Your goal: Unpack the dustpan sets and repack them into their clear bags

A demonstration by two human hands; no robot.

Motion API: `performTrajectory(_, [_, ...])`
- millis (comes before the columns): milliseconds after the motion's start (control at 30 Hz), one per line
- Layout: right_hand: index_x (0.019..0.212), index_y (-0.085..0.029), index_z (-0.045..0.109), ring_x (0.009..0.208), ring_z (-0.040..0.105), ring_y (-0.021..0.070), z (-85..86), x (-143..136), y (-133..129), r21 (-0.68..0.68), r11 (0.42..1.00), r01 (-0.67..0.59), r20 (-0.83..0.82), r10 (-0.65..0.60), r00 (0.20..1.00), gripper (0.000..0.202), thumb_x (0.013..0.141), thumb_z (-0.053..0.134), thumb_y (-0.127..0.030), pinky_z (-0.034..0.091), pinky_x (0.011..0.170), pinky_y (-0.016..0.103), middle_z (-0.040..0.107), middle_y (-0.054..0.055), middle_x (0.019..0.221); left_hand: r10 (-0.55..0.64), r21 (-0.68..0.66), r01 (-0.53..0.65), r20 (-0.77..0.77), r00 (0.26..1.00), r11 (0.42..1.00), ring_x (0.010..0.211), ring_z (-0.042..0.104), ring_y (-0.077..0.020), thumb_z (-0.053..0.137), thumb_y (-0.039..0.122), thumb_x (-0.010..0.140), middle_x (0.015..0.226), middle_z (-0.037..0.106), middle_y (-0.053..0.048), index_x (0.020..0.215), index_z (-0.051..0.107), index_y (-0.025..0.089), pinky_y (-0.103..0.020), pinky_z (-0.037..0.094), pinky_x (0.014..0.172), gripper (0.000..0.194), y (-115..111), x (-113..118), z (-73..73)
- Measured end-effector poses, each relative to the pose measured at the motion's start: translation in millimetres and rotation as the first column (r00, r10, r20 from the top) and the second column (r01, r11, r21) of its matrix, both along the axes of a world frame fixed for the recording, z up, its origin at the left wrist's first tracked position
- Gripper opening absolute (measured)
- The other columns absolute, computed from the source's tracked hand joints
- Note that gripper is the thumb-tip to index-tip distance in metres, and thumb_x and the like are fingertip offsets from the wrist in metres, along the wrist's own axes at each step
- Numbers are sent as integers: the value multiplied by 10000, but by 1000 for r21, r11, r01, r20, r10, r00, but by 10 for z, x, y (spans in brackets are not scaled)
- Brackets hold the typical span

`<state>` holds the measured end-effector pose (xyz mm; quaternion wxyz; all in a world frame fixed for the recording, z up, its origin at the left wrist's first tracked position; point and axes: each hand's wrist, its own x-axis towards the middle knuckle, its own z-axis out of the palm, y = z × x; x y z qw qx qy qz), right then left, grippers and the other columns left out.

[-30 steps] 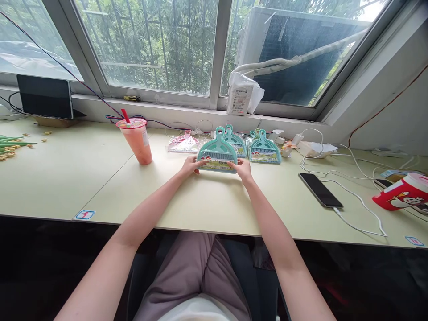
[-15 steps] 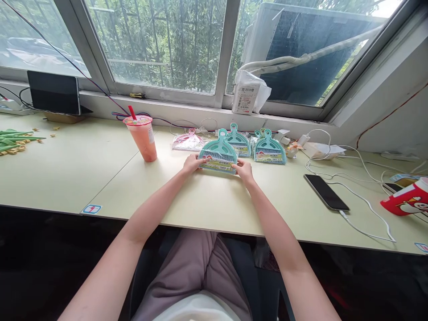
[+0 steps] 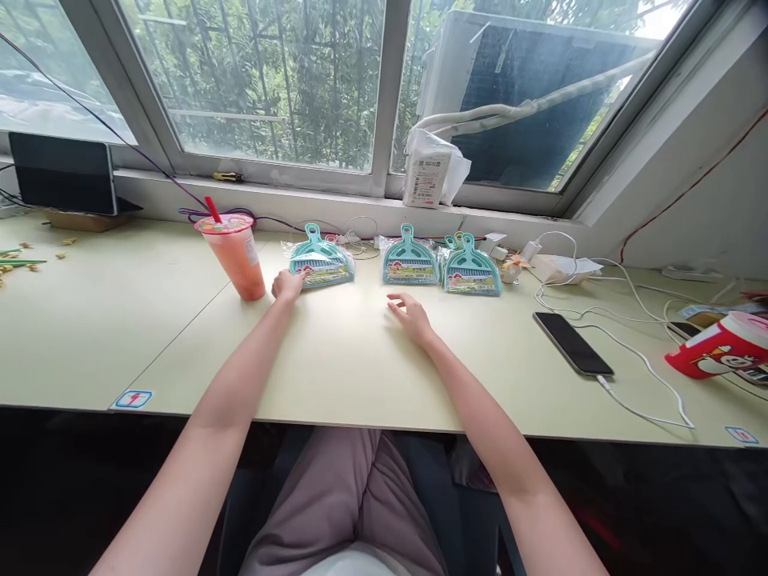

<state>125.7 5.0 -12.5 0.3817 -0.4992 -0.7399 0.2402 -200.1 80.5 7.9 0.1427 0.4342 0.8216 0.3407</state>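
Observation:
A wrapped teal dustpan-and-brush set [image 3: 324, 268] lies at the back of the table, over a pink one that is almost wholly covered. My left hand [image 3: 288, 285] has its fingers closed at the set's lower left corner. Over the bare tabletop to the right, my right hand [image 3: 413, 315] is empty, its fingers apart and slightly curled. Just beyond it is a second teal set [image 3: 410, 260] in clear wrapping. Beside that one sits a third teal set [image 3: 472, 272], with further handles showing behind it.
A cup of orange drink [image 3: 235, 260] with a red straw stands left of my left hand. To the right are a phone [image 3: 573, 344] on a white charging cable and a red paper cup [image 3: 720, 348] lying tilted. A white packet [image 3: 429, 178] rests on the windowsill.
The teal set went from between both hands to the left, onto the pink one. My right hand has let go and drawn away; my left stays at the set. The view has turned slightly.

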Motion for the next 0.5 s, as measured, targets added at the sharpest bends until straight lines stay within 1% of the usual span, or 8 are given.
performTrajectory(100, [1036, -227, 675, 911, 674, 172, -7, -20, -12, 39, 999, -20, 64, 18, 998, 196, 921, 523, -269, 498, 909, 359, 654, 62, 1194, -11, -36, 8, -87, 996, 999, 1208, 575, -371, 662, 431, 812, 1251, 635, -247, 1132, 668, 127, -430, 473, 907, 442, 196, -60, 19])
performTrajectory(233, [985, -227, 693, 880, 667, 156, -33, -29, -1, 64, 997, -33, 85, 28, 996, 176, 906, 536, -213, 496, 878, 333, 659, 47, 1161, -22, -50, 16, -126, 992, 999, 1202, 567, -388, 649, 476, 815, 1248, 617, -268, 1124, 651, 106, -462, 466, 934, 482, 423, -114, 13])
performTrajectory(333, [978, -233, 700, 884, 657, 152, -51, -33, 15, 70, 996, -48, 113, 40, 993, 193, 899, 535, -172, 488, 886, 332, 659, 40, 1169, 11, 40, -5, -166, 986, 999, 1257, 508, -384, 616, 454, 848, 1302, 566, -271, 1178, 601, 94, -485, 430, 997, 489, 505, -98, -27])
performTrajectory(433, [969, -234, 705, 1014, 633, 177, -55, -40, 20, 79, 995, -63, 148, 50, 988, 201, 901, 534, -156, 472, 926, 345, 665, 41, 1164, 35, 114, -15, -172, 985, 993, 1322, 400, -397, 607, 401, 863, 1332, 515, -272, 1209, 555, 90, -525, 399, 1032, 468, 530, -41, -74])
performTrajectory(500, [963, -236, 706, 1098, 602, 194, -52, -45, 16, 83, 994, -67, 170, 52, 984, 193, 907, 537, -162, 460, 951, 357, 667, 41, 1158, 57, 146, -32, -168, 984, 989, 1336, 350, -407, 618, 391, 858, 1321, 497, -270, 1167, 566, 100, -544, 400, 1027, 428, 551, -8, -101])
